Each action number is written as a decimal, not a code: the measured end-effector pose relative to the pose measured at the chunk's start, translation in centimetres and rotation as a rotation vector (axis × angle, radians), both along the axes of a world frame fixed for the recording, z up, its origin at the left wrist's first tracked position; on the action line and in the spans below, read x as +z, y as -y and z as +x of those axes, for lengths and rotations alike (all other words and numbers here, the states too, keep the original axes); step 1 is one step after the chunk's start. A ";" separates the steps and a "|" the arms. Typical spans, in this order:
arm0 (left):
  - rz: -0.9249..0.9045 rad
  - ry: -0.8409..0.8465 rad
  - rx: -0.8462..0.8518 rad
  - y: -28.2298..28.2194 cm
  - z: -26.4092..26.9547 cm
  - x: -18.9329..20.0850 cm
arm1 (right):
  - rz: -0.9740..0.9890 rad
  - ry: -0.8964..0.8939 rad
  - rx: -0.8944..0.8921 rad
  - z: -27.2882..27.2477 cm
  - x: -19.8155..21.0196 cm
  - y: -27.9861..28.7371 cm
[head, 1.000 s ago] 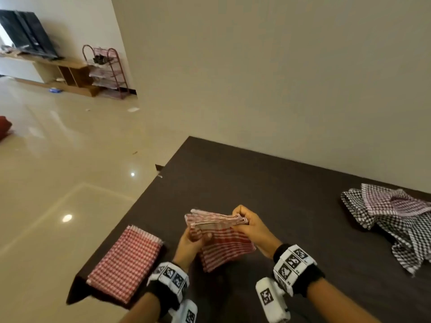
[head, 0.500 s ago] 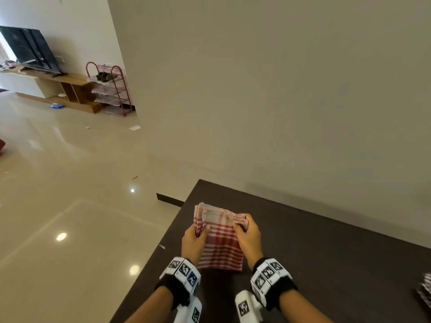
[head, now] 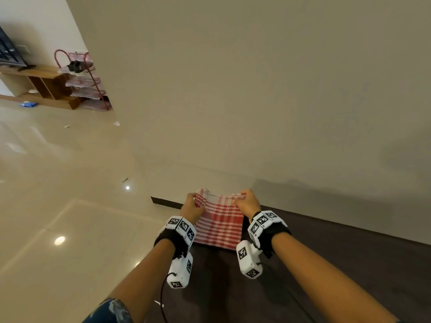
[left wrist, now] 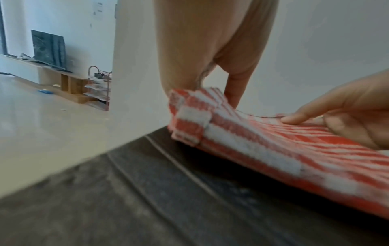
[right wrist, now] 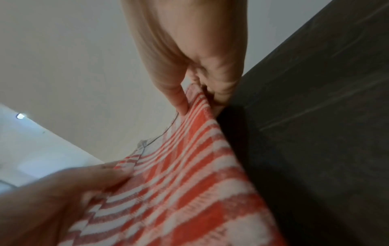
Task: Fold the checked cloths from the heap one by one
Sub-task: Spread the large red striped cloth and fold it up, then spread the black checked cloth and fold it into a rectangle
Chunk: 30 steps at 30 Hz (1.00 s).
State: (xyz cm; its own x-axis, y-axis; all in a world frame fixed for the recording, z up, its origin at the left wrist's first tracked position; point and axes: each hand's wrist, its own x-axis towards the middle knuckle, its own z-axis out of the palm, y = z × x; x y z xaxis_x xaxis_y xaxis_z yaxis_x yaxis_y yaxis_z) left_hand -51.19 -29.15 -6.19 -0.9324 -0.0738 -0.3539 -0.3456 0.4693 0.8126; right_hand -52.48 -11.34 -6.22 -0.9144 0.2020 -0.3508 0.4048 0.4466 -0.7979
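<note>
A folded red-and-white checked cloth [head: 219, 226] lies near the far left corner of the dark table [head: 326, 264]. My left hand [head: 193, 204] pinches its far left corner, where the layers are bunched. My right hand [head: 246, 201] pinches the far right corner. In the left wrist view the left hand [left wrist: 202, 89] holds the thick corner of the cloth [left wrist: 263, 143] slightly above the table, with the right hand [left wrist: 345, 113] beside it. In the right wrist view the right hand [right wrist: 197, 96] pinches the cloth [right wrist: 189, 191] between thumb and fingers. The heap is out of view.
The table's far left corner [head: 161, 201] lies just past the cloth, with glossy floor [head: 70, 206] beyond and to the left. A beige wall [head: 256, 101] rises behind the table. A shoe rack [head: 81, 80] stands far off at the left.
The hands carried the cloth away from me toward the table's far left corner and spread apart to its two far corners. The view swung left, so the heap and the folded stack left the picture.
</note>
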 end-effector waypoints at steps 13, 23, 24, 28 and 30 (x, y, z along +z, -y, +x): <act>-0.767 -0.083 -0.456 -3.8 5.1 -1.3 | 0.676 -0.159 0.674 9.1 -0.8 2.6; -0.686 0.072 -0.232 -5.6 6.2 0.8 | 0.639 0.028 0.389 11.5 -0.2 -1.3; -0.655 0.061 -0.205 -6.5 6.8 1.5 | 0.591 0.018 0.348 12.4 0.4 -2.5; -0.558 -0.231 -0.339 -13.5 12.6 4.2 | 0.472 -0.198 0.207 19.9 4.1 -9.8; -0.463 -0.365 -0.448 -18.4 17.4 5.1 | 0.489 -0.256 0.162 25.8 5.4 -14.4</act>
